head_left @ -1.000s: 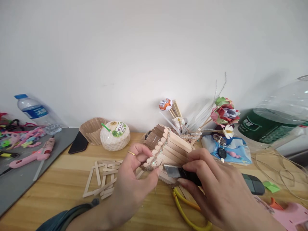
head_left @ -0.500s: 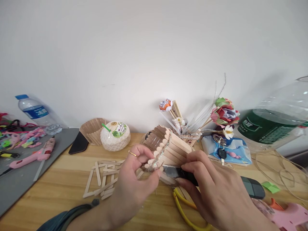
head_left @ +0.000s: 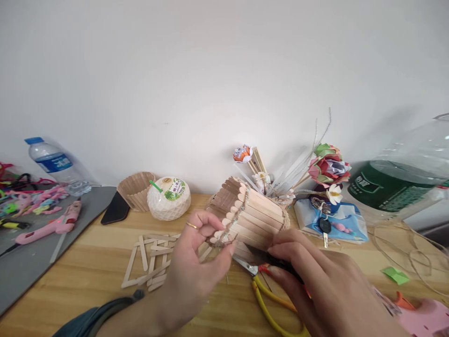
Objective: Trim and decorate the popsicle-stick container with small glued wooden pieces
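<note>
My left hand (head_left: pixel 199 262), with a ring on one finger, is closed on the rim of a craft-stick basket (head_left: pixel 259 213). The basket lies tilted on its side, with a glittery cord running along its scalloped edge and twine around the far end. Thumb and fingertips pinch close to the cord's end. Closed around a black-handled knife (head_left: pixel 284 264), my right hand (head_left: pixel 312 276) keeps the blade near the basket's lower edge, by my left thumb. Whether the blade touches the sticks I cannot tell. Below the blade lie yellow-handled scissors (head_left: pixel 263 299), partly hidden by my right hand.
Loose craft sticks (head_left: pixel 150 262) lie at left. Behind them stand another stick basket (head_left: pixel 135 189) and a white coconut (head_left: pixel 168 199) beside a phone (head_left: pixel 115 208). Paper flowers (head_left: pixel 329 166), a large bottle (head_left: pixel 389 185), keys (head_left: pixel 325 227) and pink glue guns (head_left: pixel 65 222) surround the work.
The knife has tilted, its blade now slanting down toward my right hand, and its far handle end is hidden. The basket has turned slightly, and more of the scissors shows.
</note>
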A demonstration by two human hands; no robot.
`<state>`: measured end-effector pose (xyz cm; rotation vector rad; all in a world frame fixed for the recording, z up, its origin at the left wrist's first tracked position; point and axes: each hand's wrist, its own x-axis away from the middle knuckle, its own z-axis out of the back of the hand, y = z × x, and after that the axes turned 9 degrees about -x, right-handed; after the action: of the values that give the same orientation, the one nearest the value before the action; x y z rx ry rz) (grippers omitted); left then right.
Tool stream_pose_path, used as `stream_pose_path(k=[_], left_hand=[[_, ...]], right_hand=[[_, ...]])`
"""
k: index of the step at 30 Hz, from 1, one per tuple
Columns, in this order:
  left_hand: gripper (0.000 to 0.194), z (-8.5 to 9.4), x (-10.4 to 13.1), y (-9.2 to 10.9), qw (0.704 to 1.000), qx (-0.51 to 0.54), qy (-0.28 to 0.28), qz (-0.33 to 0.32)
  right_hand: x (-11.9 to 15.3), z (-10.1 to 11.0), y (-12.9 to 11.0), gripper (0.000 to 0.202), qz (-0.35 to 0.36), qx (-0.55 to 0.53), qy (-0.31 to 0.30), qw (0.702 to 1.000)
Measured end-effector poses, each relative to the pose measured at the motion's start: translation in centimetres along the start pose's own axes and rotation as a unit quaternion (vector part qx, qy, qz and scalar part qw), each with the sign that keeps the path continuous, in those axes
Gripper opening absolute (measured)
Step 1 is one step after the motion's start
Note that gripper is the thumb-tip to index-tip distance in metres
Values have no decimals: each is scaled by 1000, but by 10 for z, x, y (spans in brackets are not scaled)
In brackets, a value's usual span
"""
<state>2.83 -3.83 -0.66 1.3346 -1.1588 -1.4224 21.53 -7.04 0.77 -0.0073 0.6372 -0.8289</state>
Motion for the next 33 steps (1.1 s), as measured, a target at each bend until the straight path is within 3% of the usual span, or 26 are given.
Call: stream_pose_path(k=[6,18,21,26,30,33], left_hand=[[28,0,0,-3,999,-15,6,-48],[25,-2,3,-2,997,-24,7,-77],[26,-1,4,-2,997,-21,0,-71],[24,-1,5,-4,998,-8,-45,-41],[26,1,3,-2,999,12,-24,-24],[24,6,1,-1,998,24,-64,-7]], right_hand=[[2,-3,-4,17,33,68,-15,997],[0,-2,-4,20,37,101,-50,993],[0,-5,-3,21,47,141,-27,989],[1,-6,3,17,40,197,85,976],[-1,-1,3,10,5,63,132,989],[-2,5,1,10,-19,-25,142,989]])
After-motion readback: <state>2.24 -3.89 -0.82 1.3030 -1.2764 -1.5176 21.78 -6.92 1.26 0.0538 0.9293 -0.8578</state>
